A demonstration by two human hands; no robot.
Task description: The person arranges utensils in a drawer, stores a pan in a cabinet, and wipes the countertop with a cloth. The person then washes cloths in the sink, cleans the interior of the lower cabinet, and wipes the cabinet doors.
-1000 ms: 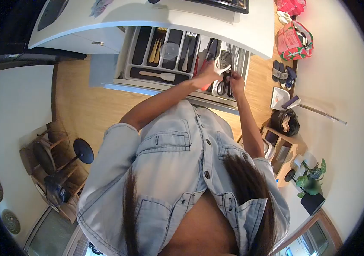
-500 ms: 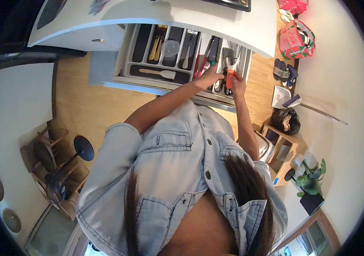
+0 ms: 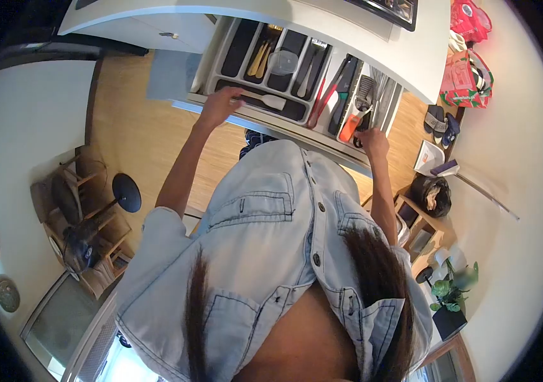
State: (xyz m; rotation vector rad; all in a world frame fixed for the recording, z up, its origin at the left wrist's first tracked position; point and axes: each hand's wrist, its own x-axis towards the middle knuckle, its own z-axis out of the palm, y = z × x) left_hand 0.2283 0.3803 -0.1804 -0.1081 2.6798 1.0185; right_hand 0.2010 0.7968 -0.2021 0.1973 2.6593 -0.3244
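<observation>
My left hand (image 3: 222, 106) is at the left front of the open drawer, fingers closed around the handle end of a spatula (image 3: 274, 102) with a pale head. The spatula lies over the long front compartment of the cutlery tray (image 3: 220, 84). Over the drawer's right front corner, my right hand (image 3: 373, 140) has curled fingers beside dark handles; what they hold, if anything, is hidden. An orange-handled utensil (image 3: 349, 127) lies just left of it. Red-handled tongs (image 3: 326, 102) and a black utensil with a green part (image 3: 341, 95) lie further left.
Yellow-handled cutlery (image 3: 259, 60) and a clear round container (image 3: 283, 62) sit in the tray. The white counter (image 3: 322, 22) overhangs the drawer. To the right are a red bag (image 3: 467, 79), sandals (image 3: 436, 121), a dustpan (image 3: 429, 156) and a black bin bag (image 3: 430, 196).
My left hand has left the orange-handled utensil and moved left to the spatula. My right hand has let go of that utensil, which now lies in the drawer. The view has shifted.
</observation>
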